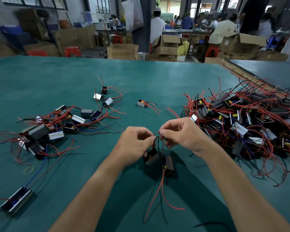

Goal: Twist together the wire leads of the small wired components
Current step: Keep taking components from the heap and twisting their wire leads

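Leads (157, 141), thin black wire, pinched by left hand (134, 145) and right hand (182, 134); small black boxy components' (168, 165) weight may tug them free.

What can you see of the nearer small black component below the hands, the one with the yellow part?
The nearer component is a small black plastic-looking box, tilted, its open face showing a yellow part. A black lead rises from it to the wire ends pinched between the left hand and right hand. Red leads trail from it toward the viewer over the green mat. A second component sits beside it; contact, and whether it rests on the mat, cannot be told.
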